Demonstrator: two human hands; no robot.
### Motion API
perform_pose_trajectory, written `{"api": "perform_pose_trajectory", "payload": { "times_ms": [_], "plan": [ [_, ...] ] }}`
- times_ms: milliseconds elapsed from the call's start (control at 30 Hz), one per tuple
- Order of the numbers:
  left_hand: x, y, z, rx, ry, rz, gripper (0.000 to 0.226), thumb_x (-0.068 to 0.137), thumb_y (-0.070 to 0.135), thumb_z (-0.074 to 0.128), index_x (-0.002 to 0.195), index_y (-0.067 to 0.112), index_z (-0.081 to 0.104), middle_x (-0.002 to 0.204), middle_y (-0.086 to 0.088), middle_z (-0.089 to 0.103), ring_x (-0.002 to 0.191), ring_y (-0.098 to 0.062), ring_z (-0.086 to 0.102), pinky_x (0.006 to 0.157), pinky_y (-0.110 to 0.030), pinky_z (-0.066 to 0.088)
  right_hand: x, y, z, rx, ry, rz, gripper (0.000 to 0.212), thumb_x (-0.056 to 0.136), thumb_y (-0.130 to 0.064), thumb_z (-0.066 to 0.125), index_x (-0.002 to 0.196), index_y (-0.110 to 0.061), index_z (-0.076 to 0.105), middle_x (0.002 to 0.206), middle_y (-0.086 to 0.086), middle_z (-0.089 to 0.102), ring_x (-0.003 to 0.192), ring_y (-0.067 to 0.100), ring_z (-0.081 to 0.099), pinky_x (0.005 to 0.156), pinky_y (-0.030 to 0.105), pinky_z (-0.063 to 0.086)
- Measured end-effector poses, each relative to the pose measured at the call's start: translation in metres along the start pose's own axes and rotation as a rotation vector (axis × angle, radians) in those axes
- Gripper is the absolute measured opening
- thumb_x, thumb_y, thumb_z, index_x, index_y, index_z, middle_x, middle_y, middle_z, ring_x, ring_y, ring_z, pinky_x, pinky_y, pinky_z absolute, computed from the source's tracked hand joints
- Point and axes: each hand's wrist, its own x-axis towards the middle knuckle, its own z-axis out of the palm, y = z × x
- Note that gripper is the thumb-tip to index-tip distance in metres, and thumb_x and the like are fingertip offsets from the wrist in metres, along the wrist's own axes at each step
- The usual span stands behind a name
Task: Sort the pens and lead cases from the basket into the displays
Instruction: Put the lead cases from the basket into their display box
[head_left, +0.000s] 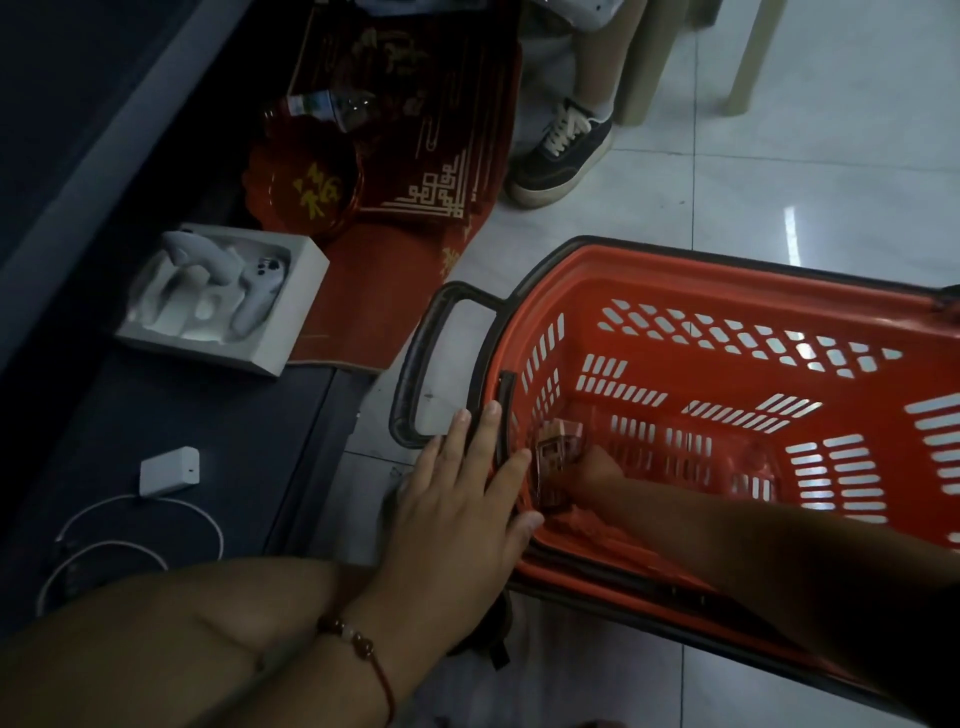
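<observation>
An orange shopping basket (727, 322) with a black rim and black handle (415, 374) sits on the tiled floor. My left hand (457, 499) rests flat on its near-left rim, fingers spread and draped over the edge. My right hand (597, 467) reaches down inside to the basket's left corner, where small clear plastic lead cases (558, 447) lie; its fingers are around them, though the grip is partly hidden. No pens or displays show.
A white box with white controllers (223, 296) and a white charger with cable (169, 470) lie on a dark low platform at left. Red decorative items (405, 171) and a plastic bottle (332, 106) sit behind. Another person's shoe (561, 156) stands beyond the basket.
</observation>
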Motion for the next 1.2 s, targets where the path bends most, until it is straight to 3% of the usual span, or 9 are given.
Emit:
{"api": "perform_pose_trajectory", "payload": {
  "times_ms": [133, 233, 333, 400, 467, 633, 800, 1033, 1200],
  "plan": [
    [0.001, 0.001, -0.002, -0.02, -0.031, -0.01, 0.06, 0.093, 0.057, 0.026, 0.139, 0.027, 0.05, 0.16, -0.011, 0.024, 0.146, -0.031, 0.023, 0.113, -0.046, 0.021, -0.007, -0.003, -0.003, 0.161, 0.016, 0.042, 0.051, 0.079, -0.024, 0.082, 0.123, -0.011, 0.059, 0.108, 0.011, 0.07, 0.087, 0.021, 0.069, 0.057, 0.027, 0.054],
    [0.0, 0.002, -0.012, -0.055, -0.093, -0.022, 0.062, 0.093, 0.059, 0.021, 0.143, 0.029, 0.044, 0.162, -0.008, 0.016, 0.149, -0.029, 0.015, 0.115, -0.044, 0.013, -0.012, -0.005, -0.008, 0.26, -0.013, 0.052, 0.057, 0.075, -0.018, 0.085, 0.125, -0.013, 0.058, 0.112, 0.01, 0.069, 0.099, 0.028, 0.069, 0.079, 0.042, 0.061],
    [0.0, 0.0, -0.019, -0.168, -0.119, -0.036, 0.059, 0.098, 0.06, 0.021, 0.152, 0.036, 0.016, 0.162, 0.004, -0.017, 0.148, -0.017, -0.019, 0.118, -0.039, -0.007, -0.036, -0.011, -0.024, 0.337, -0.077, 0.036, 0.04, 0.084, -0.012, 0.076, 0.122, -0.01, 0.062, 0.106, 0.014, 0.072, 0.095, 0.033, 0.071, 0.077, 0.042, 0.06],
    [-0.001, -0.001, -0.028, -0.278, -0.137, -0.077, 0.059, 0.098, 0.059, 0.028, 0.152, 0.041, 0.011, 0.161, 0.012, -0.017, 0.146, -0.009, -0.021, 0.122, -0.041, -0.001, -0.068, -0.019, -0.042, 0.417, -0.166, -0.013, 0.038, 0.085, -0.013, 0.075, 0.12, -0.009, 0.064, 0.103, 0.015, 0.075, 0.098, 0.036, 0.072, 0.087, 0.05, 0.058],
    [-0.002, 0.0, -0.04, -0.477, -0.095, -0.156, 0.057, 0.098, 0.058, 0.035, 0.15, 0.044, 0.017, 0.162, 0.017, -0.001, 0.148, -0.004, -0.005, 0.121, -0.043, 0.014, -0.107, -0.026, -0.063, 0.493, -0.258, -0.088, 0.035, 0.085, -0.013, 0.075, 0.119, -0.01, 0.064, 0.107, 0.014, 0.075, 0.103, 0.033, 0.071, 0.102, 0.054, 0.05],
    [0.0, 0.009, -0.076, -1.189, 0.015, -0.327, 0.037, 0.09, 0.066, 0.047, 0.126, 0.064, 0.041, 0.13, 0.029, 0.054, 0.116, 0.008, 0.051, 0.104, -0.034, 0.042, -0.205, -0.059, -0.094, 0.603, -0.432, -0.339, 0.034, 0.084, -0.009, 0.074, 0.117, -0.016, 0.07, 0.118, 0.016, 0.071, 0.109, 0.036, 0.068, 0.1, 0.053, 0.05],
    [-0.007, 0.021, -0.122, -1.889, -0.109, -0.474, 0.047, 0.088, 0.057, 0.051, 0.116, 0.023, 0.069, 0.106, -0.005, 0.074, 0.1, -0.024, 0.07, 0.094, -0.049, 0.053, -0.268, -0.096, -0.083, 0.555, -0.431, -0.523, 0.036, 0.081, -0.004, 0.068, 0.115, -0.016, 0.072, 0.109, 0.015, 0.074, 0.098, 0.034, 0.072, 0.085, 0.049, 0.055],
    [-0.063, -0.029, -0.155, -1.642, 0.222, -0.576, 0.043, 0.086, 0.06, 0.061, 0.107, 0.024, 0.07, 0.094, -0.002, 0.076, 0.088, -0.022, 0.073, 0.086, -0.049, 0.056, -0.313, -0.155, -0.052, 0.398, -0.206, -0.759, 0.036, 0.084, 0.008, 0.062, 0.101, -0.021, 0.074, 0.094, 0.008, 0.077, 0.083, 0.022, 0.074, 0.07, 0.036, 0.055],
    [-0.157, -0.08, -0.188, -1.06, 0.454, -0.571, 0.031, 0.084, 0.07, 0.051, 0.101, 0.046, 0.059, 0.083, 0.024, 0.068, 0.071, 0.008, 0.062, 0.061, -0.016, 0.048, -0.353, -0.201, -0.006, 0.33, -0.309, -0.849, 0.015, 0.092, -0.018, 0.065, 0.097, -0.028, 0.076, 0.095, 0.007, 0.077, 0.091, 0.029, 0.073, 0.084, 0.051, 0.057]
  ]
}}
